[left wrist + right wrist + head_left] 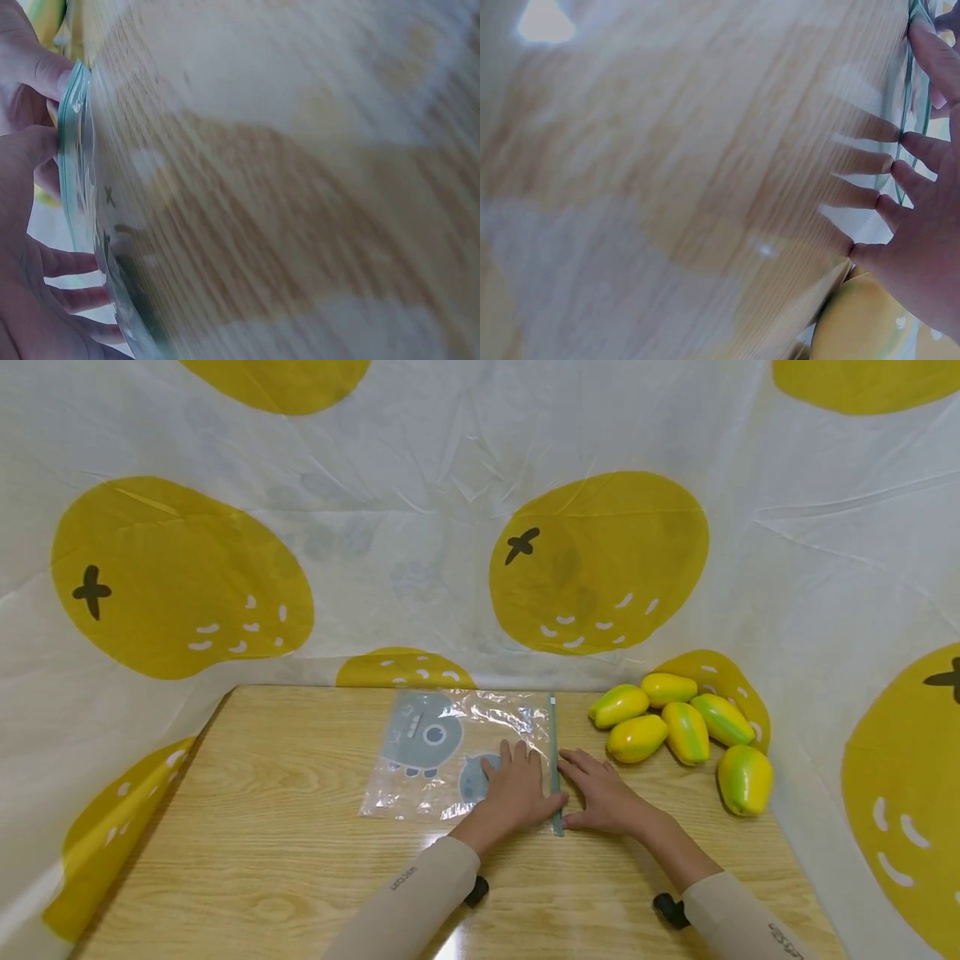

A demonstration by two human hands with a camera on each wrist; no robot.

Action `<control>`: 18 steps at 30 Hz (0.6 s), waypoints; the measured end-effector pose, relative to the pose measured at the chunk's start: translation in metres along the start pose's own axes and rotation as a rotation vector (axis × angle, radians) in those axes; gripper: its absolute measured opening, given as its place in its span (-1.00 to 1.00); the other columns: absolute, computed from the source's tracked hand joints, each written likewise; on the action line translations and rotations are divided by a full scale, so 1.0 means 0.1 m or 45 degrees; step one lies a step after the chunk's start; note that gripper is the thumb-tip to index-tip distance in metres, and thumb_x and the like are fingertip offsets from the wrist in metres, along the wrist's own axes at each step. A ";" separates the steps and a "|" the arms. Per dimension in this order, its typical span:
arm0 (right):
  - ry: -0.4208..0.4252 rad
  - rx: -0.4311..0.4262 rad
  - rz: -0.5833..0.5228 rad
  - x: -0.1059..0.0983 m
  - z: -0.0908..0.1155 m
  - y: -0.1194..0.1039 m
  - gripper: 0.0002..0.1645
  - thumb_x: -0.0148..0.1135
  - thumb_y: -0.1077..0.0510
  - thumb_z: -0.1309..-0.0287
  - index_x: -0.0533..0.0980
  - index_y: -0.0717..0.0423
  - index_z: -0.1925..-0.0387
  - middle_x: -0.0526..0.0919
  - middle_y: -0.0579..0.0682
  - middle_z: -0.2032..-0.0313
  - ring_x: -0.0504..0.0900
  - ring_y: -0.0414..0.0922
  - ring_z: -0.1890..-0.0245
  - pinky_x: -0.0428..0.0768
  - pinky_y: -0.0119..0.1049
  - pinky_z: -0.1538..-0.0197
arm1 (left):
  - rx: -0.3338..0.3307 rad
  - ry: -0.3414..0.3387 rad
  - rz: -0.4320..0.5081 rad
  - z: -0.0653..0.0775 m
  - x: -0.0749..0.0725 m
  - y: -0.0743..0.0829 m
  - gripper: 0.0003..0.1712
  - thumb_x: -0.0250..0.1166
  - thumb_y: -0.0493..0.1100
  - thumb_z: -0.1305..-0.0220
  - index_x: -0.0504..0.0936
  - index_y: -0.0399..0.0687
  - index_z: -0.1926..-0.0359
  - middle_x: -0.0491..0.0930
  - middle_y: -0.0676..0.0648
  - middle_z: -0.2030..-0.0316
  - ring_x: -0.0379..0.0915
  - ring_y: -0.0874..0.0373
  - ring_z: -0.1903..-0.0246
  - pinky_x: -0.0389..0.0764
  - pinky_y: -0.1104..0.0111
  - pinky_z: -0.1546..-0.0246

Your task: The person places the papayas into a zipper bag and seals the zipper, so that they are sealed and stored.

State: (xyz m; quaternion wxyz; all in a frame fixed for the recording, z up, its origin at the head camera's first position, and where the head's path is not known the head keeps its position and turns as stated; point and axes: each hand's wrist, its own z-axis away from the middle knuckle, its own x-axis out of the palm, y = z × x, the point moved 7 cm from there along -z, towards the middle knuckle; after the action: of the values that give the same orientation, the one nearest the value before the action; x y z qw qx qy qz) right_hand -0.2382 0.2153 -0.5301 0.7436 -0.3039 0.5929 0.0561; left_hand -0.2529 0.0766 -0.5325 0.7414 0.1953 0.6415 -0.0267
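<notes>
A clear zip bag (pixel 423 743) printed with blue-grey cartoon monsters lies flat on the wooden table, its green zip strip (pixel 553 727) on the right side. My left hand (pixel 516 789) rests on the bag with fingers spread, the thumb over the strip. Just right of the strip, my right hand (pixel 609 800) touches the tabletop with spread fingertips, as the right wrist view shows; its thumb is close to the strip's near end. In the left wrist view the strip (pixel 69 150) stands edge-on beside both hands. Neither hand grips anything.
Several yellow-green fruits (pixel 637 738) that look like papayas lie at the table's back right; one papaya (pixel 745 780) sits apart, nearest the right arm. A white cloth (pixel 405 568) with large yellow fruit prints hangs behind and beside the wooden table (pixel 270 827).
</notes>
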 end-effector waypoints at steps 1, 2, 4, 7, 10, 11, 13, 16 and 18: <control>-0.001 0.001 -0.002 0.00 0.00 0.00 0.19 0.53 -0.29 -0.05 0.25 0.24 -0.52 0.17 0.22 -0.57 0.09 0.35 -0.56 0.08 0.58 -0.38 | -0.001 0.003 0.002 0.00 0.00 0.00 0.06 0.15 0.56 -0.25 0.40 -0.16 -0.43 0.25 -0.24 -0.51 0.00 -0.37 -0.55 0.21 -0.51 -0.27; -0.002 0.002 -0.002 -0.01 0.00 0.00 0.19 0.53 -0.29 -0.05 0.25 0.24 -0.53 0.17 0.22 -0.57 0.09 0.35 -0.56 0.08 0.58 -0.38 | -0.003 0.006 0.006 -0.01 0.00 0.00 0.05 0.16 0.55 -0.25 0.40 -0.16 -0.43 0.25 -0.24 -0.51 0.00 -0.37 -0.55 0.20 -0.51 -0.27; -0.002 0.003 -0.001 -0.01 0.00 0.00 0.20 0.53 -0.29 -0.05 0.25 0.24 -0.53 0.18 0.22 -0.57 0.08 0.35 -0.56 0.08 0.58 -0.38 | -0.008 0.007 0.014 -0.02 0.00 0.01 0.03 0.17 0.54 -0.25 0.42 -0.16 -0.42 0.25 -0.24 -0.50 0.00 -0.37 -0.55 0.19 -0.52 -0.27; -0.002 0.002 -0.006 -0.01 0.00 -0.01 0.20 0.53 -0.28 -0.05 0.24 0.24 -0.53 0.17 0.23 -0.57 0.08 0.35 -0.56 0.08 0.59 -0.38 | -0.026 0.007 0.008 -0.04 0.00 0.01 0.02 0.18 0.54 -0.24 0.43 -0.15 -0.40 0.26 -0.24 -0.49 -0.01 -0.37 -0.55 0.19 -0.52 -0.26; -0.003 0.001 -0.010 -0.01 -0.01 -0.01 0.20 0.53 -0.28 -0.05 0.24 0.24 -0.53 0.17 0.23 -0.57 0.08 0.36 -0.56 0.08 0.59 -0.38 | -0.040 0.013 -0.011 -0.07 0.01 0.01 0.04 0.18 0.56 -0.23 0.43 -0.14 -0.41 0.26 -0.23 -0.48 -0.01 -0.37 -0.55 0.20 -0.53 -0.25; -0.003 0.002 -0.011 -0.01 -0.01 -0.01 0.20 0.53 -0.28 -0.05 0.24 0.24 -0.53 0.17 0.23 -0.57 0.08 0.36 -0.56 0.08 0.59 -0.38 | -0.041 0.015 -0.018 -0.07 0.02 0.01 0.05 0.18 0.57 -0.22 0.43 -0.14 -0.41 0.26 -0.23 -0.48 -0.01 -0.37 -0.55 0.20 -0.53 -0.25; -0.004 0.005 -0.013 -0.01 -0.01 -0.02 0.19 0.53 -0.27 -0.05 0.25 0.25 -0.53 0.17 0.23 -0.57 0.08 0.36 -0.56 0.07 0.58 -0.38 | -0.040 0.021 -0.025 -0.08 0.03 0.02 0.07 0.17 0.58 -0.21 0.42 -0.15 -0.41 0.26 -0.23 -0.48 0.00 -0.37 -0.55 0.21 -0.54 -0.24; -0.005 0.013 -0.017 -0.01 0.00 -0.02 0.19 0.54 -0.26 -0.05 0.25 0.24 -0.53 0.16 0.23 -0.57 0.07 0.36 -0.57 0.06 0.58 -0.39 | -0.040 0.018 -0.036 -0.08 0.04 0.01 0.07 0.18 0.58 -0.21 0.41 -0.13 -0.42 0.25 -0.23 -0.49 0.01 -0.37 -0.54 0.22 -0.53 -0.24; -0.002 0.012 -0.017 -0.01 -0.01 -0.02 0.19 0.54 -0.26 -0.05 0.25 0.24 -0.53 0.17 0.23 -0.57 0.08 0.36 -0.56 0.07 0.58 -0.39 | -0.037 0.010 -0.046 -0.07 0.03 0.01 0.04 0.20 0.53 -0.23 0.39 -0.12 -0.44 0.24 -0.23 -0.50 0.01 -0.36 -0.55 0.22 -0.53 -0.24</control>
State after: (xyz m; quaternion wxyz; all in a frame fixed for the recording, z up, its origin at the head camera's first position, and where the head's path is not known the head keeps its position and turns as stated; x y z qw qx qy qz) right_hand -0.2381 0.2136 -0.5280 0.7458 -0.3045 0.5905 0.0486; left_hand -0.2590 0.0801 -0.5362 0.7411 0.1730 0.6480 -0.0300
